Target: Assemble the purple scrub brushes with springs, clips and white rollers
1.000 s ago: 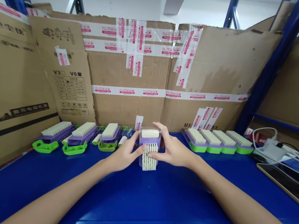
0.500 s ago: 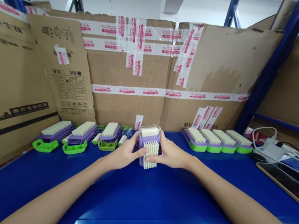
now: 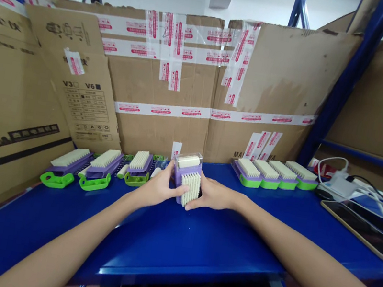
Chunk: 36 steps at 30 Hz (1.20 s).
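Observation:
Above the blue shelf top, both my hands hold a purple brush (image 3: 189, 189) with cream bristles. At its upper end sit a white roller (image 3: 188, 161) and a clear plastic cover. My left hand (image 3: 161, 186) grips the left side, its thumb across the bristles. On the right side is my right hand (image 3: 214, 195), with its thumb at the lower edge of the bristles. The fingers behind the brush are hidden. To the left, a similar purple brush (image 3: 140, 160) with a green end piece (image 3: 136, 180) is nearest my left hand.
More brushes with green ends (image 3: 94, 181) lie at the left beside small white rollers. Several green-and-purple brushes (image 3: 268, 173) stand in a row at the back right. A phone (image 3: 362, 231), a white charger (image 3: 343, 184) and cables lie far right. Cardboard walls (image 3: 157, 131) enclose the back and left.
My right thumb has shifted down to the lower edge of the bristles. The brush stays in both hands. The whole view has shifted slightly.

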Tool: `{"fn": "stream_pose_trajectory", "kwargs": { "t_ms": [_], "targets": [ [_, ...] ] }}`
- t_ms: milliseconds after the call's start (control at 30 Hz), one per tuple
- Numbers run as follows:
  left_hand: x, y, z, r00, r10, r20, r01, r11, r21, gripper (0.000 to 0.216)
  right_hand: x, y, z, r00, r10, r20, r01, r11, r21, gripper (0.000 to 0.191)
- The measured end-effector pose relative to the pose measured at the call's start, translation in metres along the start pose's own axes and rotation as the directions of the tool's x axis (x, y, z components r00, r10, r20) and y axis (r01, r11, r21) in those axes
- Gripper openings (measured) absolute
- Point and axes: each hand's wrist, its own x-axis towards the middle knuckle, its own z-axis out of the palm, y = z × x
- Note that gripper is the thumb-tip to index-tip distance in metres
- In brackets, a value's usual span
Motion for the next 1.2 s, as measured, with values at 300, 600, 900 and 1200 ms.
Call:
{"fn": "stream_pose_trajectory", "kwargs": {
  "t_ms": [300,600,900,1200],
  "targets": [
    [0.0,-0.003,-0.002,1.0,-0.007,0.007,0.007,0.999,0.04,0.084,0.002,0.008,0.002,0.998,-0.068,-0.002,0.068,0.998,-0.018,0.119],
    [0.001,0.003,-0.002,1.0,-0.005,0.01,0.005,0.998,0.064,0.087,0.003,0.011,0.002,0.999,-0.034,0.033,0.036,0.997,-0.062,0.114],
    [0.004,-0.005,0.003,0.995,-0.093,0.024,0.096,0.983,-0.157,0.075,0.003,0.013,0.002,1.0,-0.013,0.005,0.013,0.998,-0.058,0.119],
    [0.009,-0.019,0.007,0.964,-0.257,-0.065,0.221,0.915,-0.338,0.061,0.002,0.006,-0.001,0.998,-0.06,-0.028,0.051,0.969,-0.242,0.089]
  ]
}}
